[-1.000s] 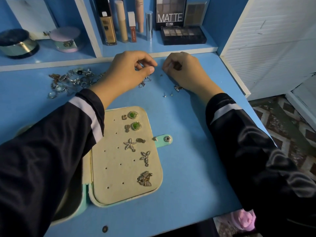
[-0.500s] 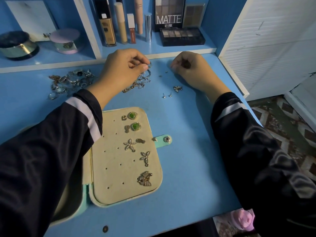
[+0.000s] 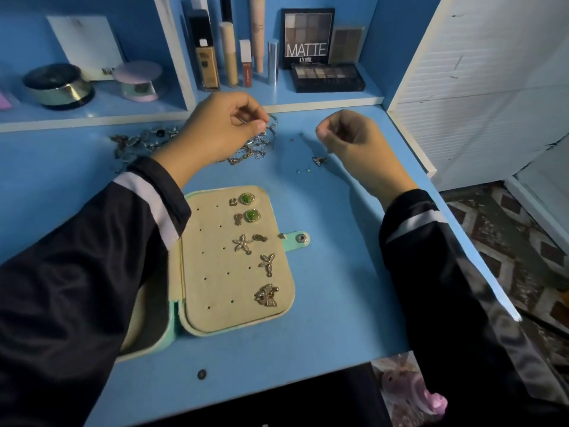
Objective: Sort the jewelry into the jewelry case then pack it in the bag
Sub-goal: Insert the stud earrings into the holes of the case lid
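Note:
The mint jewelry case [image 3: 215, 322] lies open on the blue desk, its cream earring panel holding two green studs [image 3: 248, 199], a star, a flower and a butterfly earring [image 3: 266, 295]. My left hand [image 3: 220, 131] pinches a silver chain piece [image 3: 271, 123] lifted a little off a tangle of chains [image 3: 249, 152]. My right hand [image 3: 348, 135] hovers to the right with its fingers curled in; whether it holds anything is hidden. A loose earring [image 3: 318, 160] and tiny studs [image 3: 303, 171] lie under it. No bag is in view.
A pile of rings and bracelets [image 3: 135, 143] lies at the far left of the desk. Behind stands a shelf with cosmetic bottles [image 3: 209, 63], an eyeshadow palette [image 3: 328, 77] and round jars [image 3: 58, 86]. The desk's right edge drops to a patterned floor.
My left hand has lifted the chain piece out of the tangle. My right hand has drawn back to the right, away from the left hand, and risen slightly off the desk.

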The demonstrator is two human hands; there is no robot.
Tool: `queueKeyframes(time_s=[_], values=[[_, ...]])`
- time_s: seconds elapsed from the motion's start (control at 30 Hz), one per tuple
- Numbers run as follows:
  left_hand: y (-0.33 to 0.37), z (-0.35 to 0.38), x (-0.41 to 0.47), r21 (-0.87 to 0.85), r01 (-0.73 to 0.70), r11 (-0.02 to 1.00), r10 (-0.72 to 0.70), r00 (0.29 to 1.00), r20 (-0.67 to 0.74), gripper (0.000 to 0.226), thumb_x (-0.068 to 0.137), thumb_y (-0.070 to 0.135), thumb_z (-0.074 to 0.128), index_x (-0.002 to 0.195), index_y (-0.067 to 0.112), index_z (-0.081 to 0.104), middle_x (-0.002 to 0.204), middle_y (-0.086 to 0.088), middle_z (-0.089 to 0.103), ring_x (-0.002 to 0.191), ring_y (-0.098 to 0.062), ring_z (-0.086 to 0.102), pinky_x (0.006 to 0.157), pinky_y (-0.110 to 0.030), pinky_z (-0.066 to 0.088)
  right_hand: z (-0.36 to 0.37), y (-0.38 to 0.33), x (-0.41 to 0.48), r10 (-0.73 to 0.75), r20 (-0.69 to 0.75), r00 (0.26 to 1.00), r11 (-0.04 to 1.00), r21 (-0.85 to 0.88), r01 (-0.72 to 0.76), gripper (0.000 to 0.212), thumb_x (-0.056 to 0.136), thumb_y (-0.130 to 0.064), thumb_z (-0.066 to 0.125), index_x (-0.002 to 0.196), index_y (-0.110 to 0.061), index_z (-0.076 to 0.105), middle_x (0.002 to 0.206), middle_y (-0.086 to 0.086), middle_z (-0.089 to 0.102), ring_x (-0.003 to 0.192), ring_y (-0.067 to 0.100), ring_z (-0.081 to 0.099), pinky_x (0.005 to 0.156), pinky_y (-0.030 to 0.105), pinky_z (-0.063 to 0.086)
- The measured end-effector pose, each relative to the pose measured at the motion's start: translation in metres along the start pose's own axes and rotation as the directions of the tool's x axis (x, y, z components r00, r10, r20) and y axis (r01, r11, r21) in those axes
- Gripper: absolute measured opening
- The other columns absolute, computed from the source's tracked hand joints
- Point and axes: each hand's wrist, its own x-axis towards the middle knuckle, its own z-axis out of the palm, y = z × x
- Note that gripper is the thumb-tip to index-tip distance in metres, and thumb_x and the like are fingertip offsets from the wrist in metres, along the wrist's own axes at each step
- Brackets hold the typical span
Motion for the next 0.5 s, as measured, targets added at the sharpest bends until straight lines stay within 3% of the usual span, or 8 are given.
queueKeyframes(time_s=[0.1, 0.4, 0.5], values=[[0.001, -0.008, -0.018, -0.017, 0.024, 1.000, -0.024, 1.000, 0.019, 0.008, 0.091, 0.015, 0.068, 0.091, 0.023, 0.069, 0.078, 0.015, 0.062, 0.061, 0.006, 0.053, 0.072, -0.020, 0.046, 0.007, -0.010, -0.022, -0.014, 0.004, 1.000, 1.000, 0.005, 0.014, 0.012, 0.096, -0.012, 0.058, 0.085, -0.016, 0.058, 0.075, -0.002, 0.053, 0.069, 0.011, 0.047, 0.065, 0.017, 0.040], [0.016, -0.027, -0.092, -0.069, 0.042, 0.997, -0.041, 0.999, 0.018, 0.010, 0.090, 0.009, 0.068, 0.092, 0.019, 0.068, 0.093, 0.000, 0.070, 0.083, -0.010, 0.061, 0.077, -0.017, 0.050, 0.035, -0.022, -0.090, -0.011, 0.017, 1.000, 1.000, 0.028, 0.010, 0.009, 0.093, -0.008, 0.060, 0.085, -0.013, 0.061, 0.070, -0.009, 0.052, 0.063, 0.005, 0.045, 0.061, 0.017, 0.036], [0.019, -0.028, -0.116, -0.081, 0.041, 0.996, -0.039, 0.999, 0.026, 0.013, 0.089, 0.009, 0.068, 0.091, 0.022, 0.068, 0.092, 0.006, 0.070, 0.084, -0.008, 0.064, 0.079, -0.018, 0.051, 0.041, -0.026, -0.108, 0.000, -0.005, 1.000, 0.999, 0.041, 0.000, 0.010, 0.093, -0.005, 0.059, 0.085, -0.010, 0.061, 0.068, -0.007, 0.054, 0.058, 0.003, 0.044, 0.055, 0.013, 0.037]])
